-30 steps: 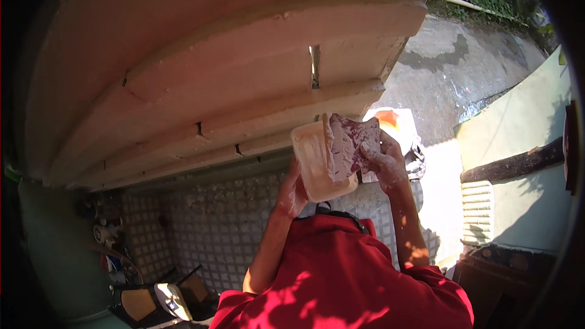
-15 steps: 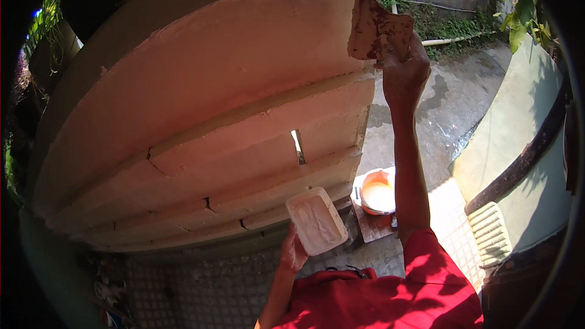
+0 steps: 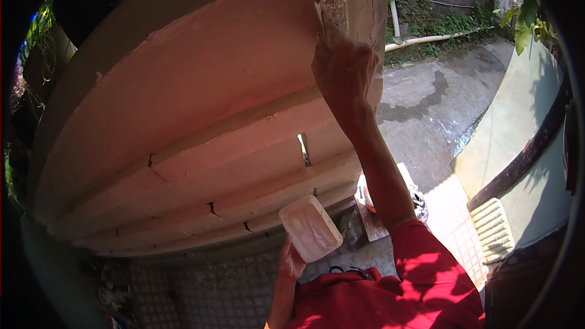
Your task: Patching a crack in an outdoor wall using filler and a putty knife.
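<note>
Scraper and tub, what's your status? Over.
Right hand holding scraper up at wall. Left hand holding tub below. Right forearm partly hiding bucket.

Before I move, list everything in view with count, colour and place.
Spreader: one, smeared whitish, at the panel's upper right
Tub: one, whitish, lower centre
Ledged panel: one, pinkish, left and centre
Container: one, orange and white, mostly hidden behind the right forearm
Pipe: at least one, pale, upper right
Leaves: several, green, upper right
Ribbed piece: one, pale, lower right
Beam: one, dark, right
Tiled floor: one, greyish, bottom
Shirt: one, red, bottom
Left hand: one, holding the tub
Right hand: one, holding the spreader
</note>
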### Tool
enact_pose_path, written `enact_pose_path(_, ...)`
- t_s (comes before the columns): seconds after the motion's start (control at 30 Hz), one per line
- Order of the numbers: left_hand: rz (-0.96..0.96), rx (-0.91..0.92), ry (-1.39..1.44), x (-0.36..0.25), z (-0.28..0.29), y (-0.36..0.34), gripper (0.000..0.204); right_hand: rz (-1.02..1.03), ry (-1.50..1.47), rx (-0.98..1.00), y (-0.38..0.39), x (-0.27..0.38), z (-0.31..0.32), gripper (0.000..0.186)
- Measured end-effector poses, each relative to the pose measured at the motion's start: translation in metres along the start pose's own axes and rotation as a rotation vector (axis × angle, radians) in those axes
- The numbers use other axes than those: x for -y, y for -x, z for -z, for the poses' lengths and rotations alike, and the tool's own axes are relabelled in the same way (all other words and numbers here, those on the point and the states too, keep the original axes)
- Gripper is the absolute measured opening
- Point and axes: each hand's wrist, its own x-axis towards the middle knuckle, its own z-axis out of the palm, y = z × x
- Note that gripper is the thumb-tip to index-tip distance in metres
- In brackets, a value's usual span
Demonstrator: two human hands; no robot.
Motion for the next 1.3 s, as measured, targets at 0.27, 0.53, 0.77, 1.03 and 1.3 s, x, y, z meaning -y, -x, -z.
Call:
enact_pose_path(0.27,-0.017,-0.002,0.024,-0.003,0.012,0.002,0.053,0.168,-0.184,-0.004,0.030,0.049,-0.015,0.005)
enact_pose_path(0.53,-0.012,0.004,0.007,-0.004,0.002,0.002,0.053,0.180,-0.372,0.012,0.054,0.029,0.020,0.022)
enact_pose_path(0.77,-0.003,0.028,-0.030,-0.005,0.006,0.012,0.058,-0.067,-0.081,-0.156,0.026,-0.044,0.039,0.023)
enact_pose_path(1.03,-0.066,-0.019,-0.005,-0.022,0.014,0.019,0.055,0.050,-0.216,0.020,0.064,0.034,-0.017,0.005)
enact_pose_path(1.3,-0.042,0.021,0.012,-0.038,0.013,0.013,0.053,0.013,-0.333,-0.076,0.058,0.010,0.028,0.030)
